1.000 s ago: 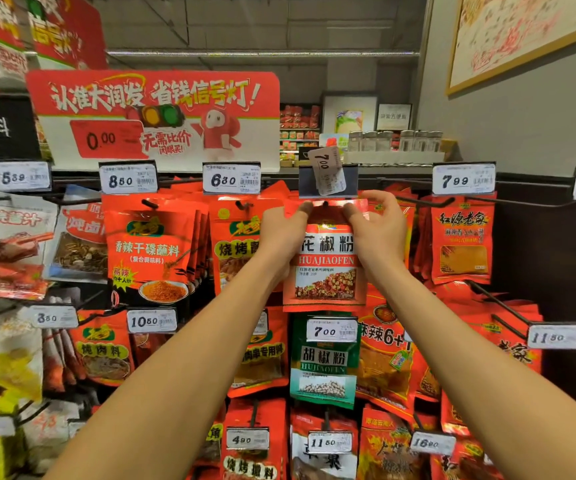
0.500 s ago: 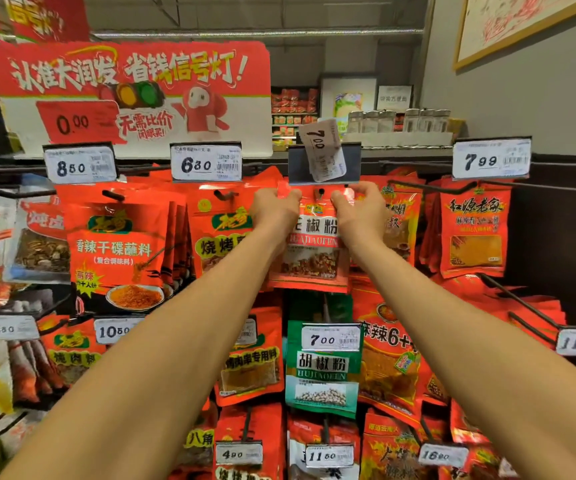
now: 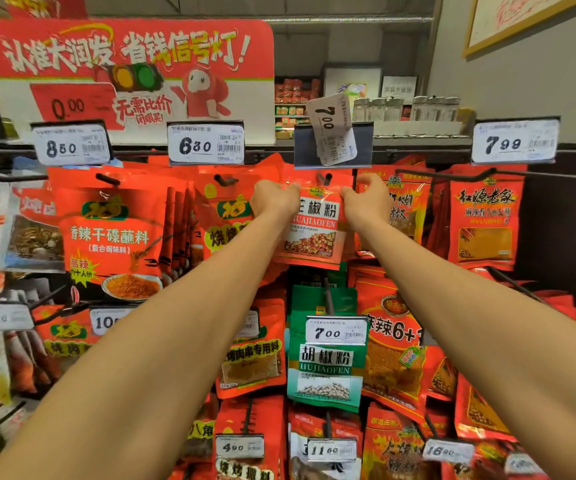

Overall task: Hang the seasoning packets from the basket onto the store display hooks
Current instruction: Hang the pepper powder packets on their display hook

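Observation:
A red seasoning packet (image 3: pixel 314 230) marked HUAJIAOFEN hangs at the top middle of the display. My left hand (image 3: pixel 272 202) pinches its upper left corner and my right hand (image 3: pixel 366 202) pinches its upper right corner. The dark tips of the display hook (image 3: pixel 324 177) poke out through the packet's top strip, just under a tilted 7.00 price tag (image 3: pixel 331 129). The basket is out of view.
Red packets hang on neighbouring hooks left (image 3: pixel 113 233) and right (image 3: pixel 484 223). A green HUJIAOFEN packet (image 3: pixel 324 372) hangs directly below. Price tag holders (image 3: pixel 205 143) stick out at hook ends. A bare hook rod (image 3: pixel 556 174) juts out at the right.
Both hands have pushed the packet further back along the hook, away from me; the hook tips now show in front of its top edge. My view has moved closer and shifted a little.

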### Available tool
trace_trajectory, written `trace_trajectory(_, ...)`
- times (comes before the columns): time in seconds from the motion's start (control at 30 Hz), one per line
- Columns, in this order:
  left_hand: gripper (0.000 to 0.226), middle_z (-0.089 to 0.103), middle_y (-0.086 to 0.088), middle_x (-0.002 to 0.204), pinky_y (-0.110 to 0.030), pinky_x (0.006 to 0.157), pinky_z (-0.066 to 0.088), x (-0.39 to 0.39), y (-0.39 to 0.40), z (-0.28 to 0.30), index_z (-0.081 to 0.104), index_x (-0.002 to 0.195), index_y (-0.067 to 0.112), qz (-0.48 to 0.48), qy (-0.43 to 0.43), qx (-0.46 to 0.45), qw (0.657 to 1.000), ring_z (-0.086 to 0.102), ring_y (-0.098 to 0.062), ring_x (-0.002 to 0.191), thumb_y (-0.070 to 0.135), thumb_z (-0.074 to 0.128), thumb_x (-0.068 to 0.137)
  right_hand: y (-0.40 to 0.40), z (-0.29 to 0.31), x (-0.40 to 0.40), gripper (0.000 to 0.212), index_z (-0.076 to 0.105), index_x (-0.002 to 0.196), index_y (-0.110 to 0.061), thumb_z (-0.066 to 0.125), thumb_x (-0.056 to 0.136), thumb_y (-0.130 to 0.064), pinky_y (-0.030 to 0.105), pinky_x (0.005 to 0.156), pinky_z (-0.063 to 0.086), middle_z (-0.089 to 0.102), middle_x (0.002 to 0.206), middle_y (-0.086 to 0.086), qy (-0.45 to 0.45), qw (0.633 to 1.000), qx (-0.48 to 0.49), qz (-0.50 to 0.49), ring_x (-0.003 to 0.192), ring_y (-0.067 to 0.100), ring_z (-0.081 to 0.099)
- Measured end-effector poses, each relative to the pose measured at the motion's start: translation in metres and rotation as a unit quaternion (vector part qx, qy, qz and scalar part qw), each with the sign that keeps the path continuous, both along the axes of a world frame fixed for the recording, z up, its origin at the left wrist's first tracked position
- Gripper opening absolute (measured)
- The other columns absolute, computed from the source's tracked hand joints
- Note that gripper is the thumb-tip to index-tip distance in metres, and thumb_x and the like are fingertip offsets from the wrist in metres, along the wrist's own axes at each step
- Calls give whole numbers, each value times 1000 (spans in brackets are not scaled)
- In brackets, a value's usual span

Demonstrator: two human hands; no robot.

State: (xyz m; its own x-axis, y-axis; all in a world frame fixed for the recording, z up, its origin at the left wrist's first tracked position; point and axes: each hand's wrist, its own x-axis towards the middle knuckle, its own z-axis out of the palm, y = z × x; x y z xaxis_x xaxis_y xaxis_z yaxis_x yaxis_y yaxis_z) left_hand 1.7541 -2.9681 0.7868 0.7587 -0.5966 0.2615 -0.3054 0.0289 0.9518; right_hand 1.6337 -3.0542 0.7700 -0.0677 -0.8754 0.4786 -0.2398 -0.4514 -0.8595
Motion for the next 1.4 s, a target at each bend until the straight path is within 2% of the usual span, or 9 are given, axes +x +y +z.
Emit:
trace_trajectory(0.1, 31, 60, 5, 75, -34, 76, 52, -13, 22, -8, 51, 68, 23, -32, -28, -2, 999, 62, -19, 74, 30, 67, 94, 11, -9, -17, 18, 65, 109, -23, 65, 92, -28, 46, 91, 56, 69, 116, 3, -23, 999, 47, -14, 105, 26, 67)
trace_trajectory(0.2, 4, 60, 12, 79, -31, 74, 46, -23, 51, -17, 64, 91, 20, -85, -82, -6, 993, 62, -12, 73, 23, 65, 94, 29, -18, -40, 10, 66, 81, -21, 59, 88, -22, 52, 83, 60, 74, 93, 7, -24, 998, 59, -21, 90, 32, 71)
trace_trajectory(0.27, 23, 72, 3, 103, -38, 83, 55, -25, 70, -19, 68, 114, 17, -99, -118, 2, 988, 70, -26, 96, 25, 64, 93, 49, -23, -56, 16, 70, 78, -14, 56, 87, -16, 47, 69, 63, 75, 83, 13, -38, 997, 64, -10, 72, 29, 74)
trace_trajectory(0.33, 25, 73, -2, 113, -41, 92, 56, -24, 92, -21, 70, 116, 17, -116, -115, -8, 987, 69, -23, 104, 25, 65, 92, 74, -29, -71, 18, 69, 80, -14, 56, 91, -10, 32, 49, 57, 75, 78, 16, -67, 994, 75, 39, 51, 20, 68)
trace_trajectory(0.47, 15, 77, 2, 82, -34, 67, 57, -21, 142, -40, 69, 88, 21, -211, -28, -42, 976, 73, -12, 68, 16, 60, 98, 136, -49, -100, 14, 66, 82, -10, 61, 95, -8, 26, 42, 44, 67, 61, 8, -81, 986, 76, 123, 44, 19, 59)
trace_trajectory(0.63, 20, 75, 0, 68, -18, 53, 52, -24, 197, -91, 69, 88, 13, -241, 59, -25, 968, 67, -8, 55, 11, 54, 101, 199, -95, -131, 22, 67, 75, -12, 63, 95, -5, 24, 39, 46, 66, 56, 8, -87, 976, 88, 177, 41, 19, 59)
trace_trajectory(1.03, 25, 72, -5, 67, -23, 50, 50, -78, 287, -331, 72, 84, 12, -115, 290, 181, 933, 62, -14, 53, 11, 53, 100, 266, -343, -195, 20, 63, 77, -5, 58, 96, -1, 23, 37, 41, 61, 52, 7, -5, 902, 394, 178, 38, 17, 54)
trace_trajectory(1.27, 17, 71, -4, 75, -28, 61, 49, -109, 340, -464, 70, 85, 14, -50, 380, 326, 864, 62, -14, 60, 15, 57, 96, 320, -488, -251, 33, 63, 63, -14, 57, 93, -2, 23, 39, 41, 61, 52, 4, 105, 825, 539, 132, 39, 16, 53)
trace_trajectory(1.4, 13, 70, -13, 79, -25, 51, 52, -115, 365, -551, 68, 83, 10, -10, 421, 399, 815, 65, -23, 61, 7, 60, 92, 351, -580, -266, 21, 66, 69, -7, 60, 90, -5, 29, 46, 46, 63, 60, 12, 151, 771, 612, 89, 49, 25, 59)
